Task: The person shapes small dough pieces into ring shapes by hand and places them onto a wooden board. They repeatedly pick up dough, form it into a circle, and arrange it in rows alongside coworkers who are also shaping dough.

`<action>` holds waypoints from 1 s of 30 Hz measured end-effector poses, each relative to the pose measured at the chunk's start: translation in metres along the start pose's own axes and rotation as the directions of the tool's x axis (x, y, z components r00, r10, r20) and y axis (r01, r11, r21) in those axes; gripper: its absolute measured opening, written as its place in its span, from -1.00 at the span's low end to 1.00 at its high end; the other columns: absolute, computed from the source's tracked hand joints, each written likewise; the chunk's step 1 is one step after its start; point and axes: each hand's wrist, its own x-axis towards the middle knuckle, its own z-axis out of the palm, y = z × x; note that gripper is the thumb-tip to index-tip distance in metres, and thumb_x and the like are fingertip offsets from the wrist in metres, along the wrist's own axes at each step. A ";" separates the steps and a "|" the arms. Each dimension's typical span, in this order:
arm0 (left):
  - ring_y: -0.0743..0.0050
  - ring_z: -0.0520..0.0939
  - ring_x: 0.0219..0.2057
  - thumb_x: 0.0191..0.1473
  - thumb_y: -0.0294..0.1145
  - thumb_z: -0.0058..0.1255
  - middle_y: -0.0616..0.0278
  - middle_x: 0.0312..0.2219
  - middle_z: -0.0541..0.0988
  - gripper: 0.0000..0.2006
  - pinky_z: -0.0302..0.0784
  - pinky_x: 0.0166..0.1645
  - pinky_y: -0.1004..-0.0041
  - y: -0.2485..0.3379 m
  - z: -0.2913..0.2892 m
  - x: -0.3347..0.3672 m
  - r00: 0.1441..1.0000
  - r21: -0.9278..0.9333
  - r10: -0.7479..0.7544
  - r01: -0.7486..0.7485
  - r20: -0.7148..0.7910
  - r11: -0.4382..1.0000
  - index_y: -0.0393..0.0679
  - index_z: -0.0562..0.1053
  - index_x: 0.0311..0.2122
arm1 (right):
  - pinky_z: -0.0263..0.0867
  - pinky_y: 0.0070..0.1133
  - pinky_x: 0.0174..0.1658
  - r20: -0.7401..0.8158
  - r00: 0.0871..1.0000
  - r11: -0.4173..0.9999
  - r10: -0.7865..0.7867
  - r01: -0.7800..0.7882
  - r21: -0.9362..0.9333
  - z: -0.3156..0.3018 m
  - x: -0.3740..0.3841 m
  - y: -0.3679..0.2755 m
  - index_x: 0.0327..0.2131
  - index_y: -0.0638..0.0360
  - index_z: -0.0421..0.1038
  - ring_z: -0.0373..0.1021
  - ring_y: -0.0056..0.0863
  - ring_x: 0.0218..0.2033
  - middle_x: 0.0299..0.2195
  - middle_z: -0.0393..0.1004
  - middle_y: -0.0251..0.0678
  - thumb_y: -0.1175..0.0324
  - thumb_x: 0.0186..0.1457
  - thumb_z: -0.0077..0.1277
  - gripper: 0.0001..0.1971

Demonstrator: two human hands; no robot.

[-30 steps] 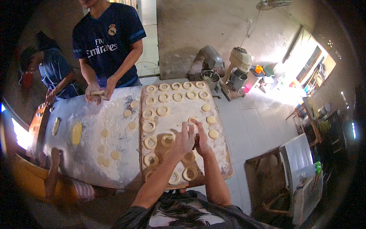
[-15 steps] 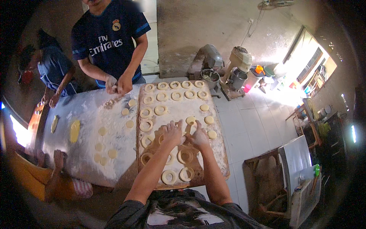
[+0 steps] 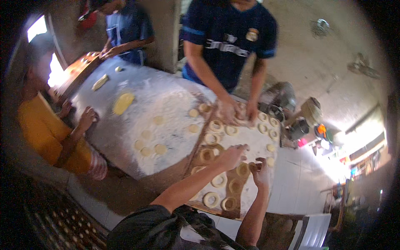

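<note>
Pale rings of dough (image 3: 218, 180) lie in rows on a floured board (image 3: 246, 196) in front of me. My left hand (image 3: 234, 157) hovers low over the board's middle, palm down, its fingers stretched toward the right. Just right of it, my right hand (image 3: 261, 170) has bent fingers drawn together beside a dough ring (image 3: 243, 168). Whatever its fingertips pinch is too blurred to make out. Small flat dough discs (image 3: 271, 148) rest along the board's right side.
Across the board, a co-worker's hands (image 3: 238, 113) work at its far edge. A floured metal table (image 3: 166, 104) adjoins on the left, with dough discs and a flattened yellow dough piece (image 3: 123, 103). Two more people stand along it. Mixers (image 3: 301, 127) stand beyond the far right.
My view has swung left, showing more of the metal table. My hands have come apart. The opposite co-worker's hands have moved from above the metal table to the board's far edge.
</note>
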 end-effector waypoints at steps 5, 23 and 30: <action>-0.07 0.63 -0.26 0.01 -0.36 0.17 -0.09 -0.37 0.60 -0.78 0.52 -0.16 0.11 -0.079 -0.158 -0.101 0.921 0.224 -0.206 0.289 -0.332 0.931 -0.22 0.48 -0.25 | 0.41 -0.37 -0.13 0.354 0.885 0.949 -0.302 0.316 0.019 0.159 0.044 -0.050 -0.08 0.10 0.49 0.52 -0.16 -0.24 -0.26 0.60 -0.19 0.37 0.03 0.10 -0.68; 0.09 0.64 -0.28 0.06 -0.37 0.17 0.03 -0.32 0.63 -0.74 0.54 -0.18 0.24 -0.096 -0.317 -0.140 0.830 -0.187 -0.474 0.437 -0.294 0.880 -0.26 0.53 -0.16 | 0.43 -0.56 -0.26 0.515 0.820 0.847 -0.250 -0.073 0.527 0.319 0.060 -0.213 -0.15 0.22 0.31 0.46 -0.55 -0.29 -0.38 0.48 -0.33 0.52 0.06 0.16 -0.70; 0.11 0.60 -0.33 -0.01 -0.55 0.13 0.02 -0.32 0.56 -0.71 0.50 -0.21 0.25 -0.105 -0.322 -0.130 0.889 -0.205 -0.337 0.284 -0.309 0.937 -0.27 0.46 -0.12 | 0.35 -0.47 -0.32 0.046 0.928 0.929 -0.369 0.370 -0.013 0.343 0.041 -0.244 0.11 0.20 0.13 0.38 -0.39 -0.43 -0.36 0.38 -0.22 0.33 0.04 0.20 -0.39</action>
